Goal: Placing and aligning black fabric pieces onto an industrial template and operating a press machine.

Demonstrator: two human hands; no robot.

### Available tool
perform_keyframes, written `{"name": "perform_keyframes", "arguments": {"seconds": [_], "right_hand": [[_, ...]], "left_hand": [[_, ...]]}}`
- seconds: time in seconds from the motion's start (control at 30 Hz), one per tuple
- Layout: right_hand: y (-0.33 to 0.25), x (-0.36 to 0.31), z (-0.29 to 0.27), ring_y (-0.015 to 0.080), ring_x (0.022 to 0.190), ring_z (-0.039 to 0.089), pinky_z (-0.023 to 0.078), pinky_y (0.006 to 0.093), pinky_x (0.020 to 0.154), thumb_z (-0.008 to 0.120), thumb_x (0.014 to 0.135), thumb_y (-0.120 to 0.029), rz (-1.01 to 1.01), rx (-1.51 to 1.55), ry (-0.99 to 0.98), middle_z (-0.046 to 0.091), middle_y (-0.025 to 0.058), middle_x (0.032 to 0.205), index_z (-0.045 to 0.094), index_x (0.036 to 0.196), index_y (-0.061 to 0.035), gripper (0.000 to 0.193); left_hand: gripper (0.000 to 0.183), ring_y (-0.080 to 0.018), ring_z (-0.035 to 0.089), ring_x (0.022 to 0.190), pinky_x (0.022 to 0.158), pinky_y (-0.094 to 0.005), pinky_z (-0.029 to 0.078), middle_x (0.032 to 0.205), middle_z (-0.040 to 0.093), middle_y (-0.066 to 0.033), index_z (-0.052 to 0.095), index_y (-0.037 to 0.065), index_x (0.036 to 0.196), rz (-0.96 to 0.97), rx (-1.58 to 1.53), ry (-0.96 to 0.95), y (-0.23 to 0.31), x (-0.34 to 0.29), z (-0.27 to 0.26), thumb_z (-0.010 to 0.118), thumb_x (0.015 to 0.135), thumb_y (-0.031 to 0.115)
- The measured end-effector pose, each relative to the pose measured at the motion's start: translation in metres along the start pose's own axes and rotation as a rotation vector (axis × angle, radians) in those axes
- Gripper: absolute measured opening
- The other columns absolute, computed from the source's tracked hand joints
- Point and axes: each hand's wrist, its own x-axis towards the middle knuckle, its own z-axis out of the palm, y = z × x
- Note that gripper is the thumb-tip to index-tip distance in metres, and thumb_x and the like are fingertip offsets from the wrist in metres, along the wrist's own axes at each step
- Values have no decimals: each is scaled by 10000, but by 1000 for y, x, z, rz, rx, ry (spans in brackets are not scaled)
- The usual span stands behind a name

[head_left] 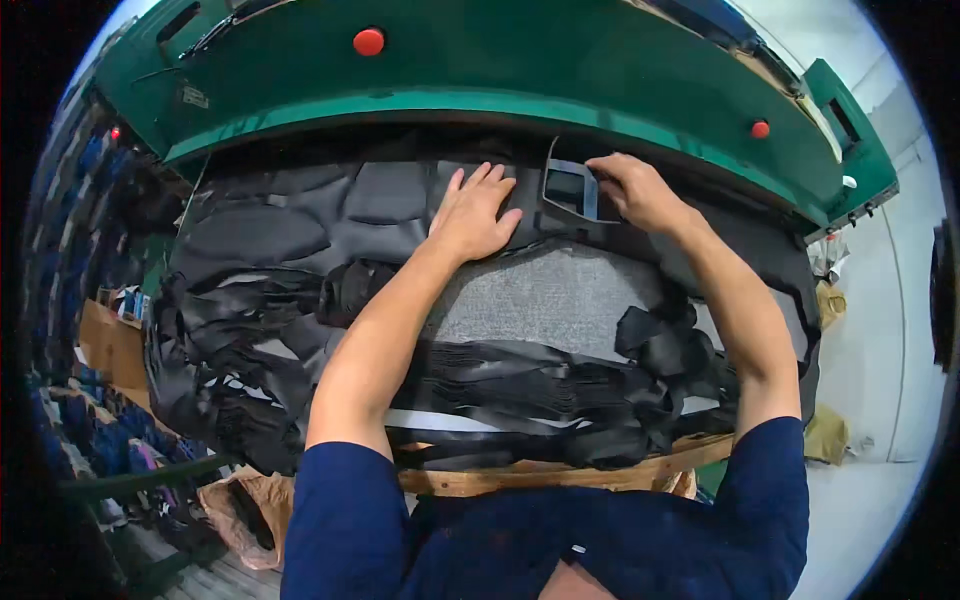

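My left hand (pixel 475 215) lies flat with its fingers spread on a sheet of black leather-like material (pixel 390 192), which has cut outlines in it. To its right, my right hand (pixel 645 198) pinches the right side of a metal cutting die (pixel 591 192), a thin-walled frame with an opening. The die stands on or just over the black sheet; I cannot tell whether it touches. Below my hands shows a grey woven-looking surface (pixel 540 300). Layered black strips and scraps (pixel 500 385) are heaped nearer me.
A green press beam (pixel 450 70) spans the far side, with a red button (pixel 369 41) at left and another red button (pixel 760 129) at right. The table has a wooden front edge (pixel 540 480). At left are a cardboard box (pixel 115 345) and a bag (pixel 262 510).
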Motion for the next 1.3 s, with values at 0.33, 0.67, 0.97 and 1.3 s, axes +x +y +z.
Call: {"name": "perform_keyframes", "arguments": {"seconds": [0.33,0.67,0.97,1.3], "right_hand": [[21,30,42,400,1115,591,481,471,974,591,903,-37,-68,-1,-15,653,198,1135,624,1230,-31,329],[7,29,41,391,1067,585,487,465,945,587,893,-22,-5,-50,-2,649,183,1064,627,1231,-32,340],[8,25,43,378,1065,592,489,461,946,596,886,-22,-17,-58,37,663,171,1085,628,1240,-38,355],[8,20,36,371,1233,554,458,433,1057,643,874,-52,44,30,10,612,192,1304,579,1334,-60,465]], "left_hand": [[550,-335,353,1459,1208,-537,210,1512,463,-190,576,45,1362,-12,-13,28,-1,-3,1,606,914,362],[550,-341,360,1454,1205,-549,213,1512,463,-189,559,97,1395,10,-1,45,-3,-4,3,602,919,368],[502,-354,363,1449,1198,-551,222,1511,464,-192,601,136,1366,21,21,32,-3,-2,3,584,929,382],[484,-346,375,1440,1197,-550,219,1498,477,-181,607,145,1356,31,5,55,-2,-2,5,581,926,364]]}}
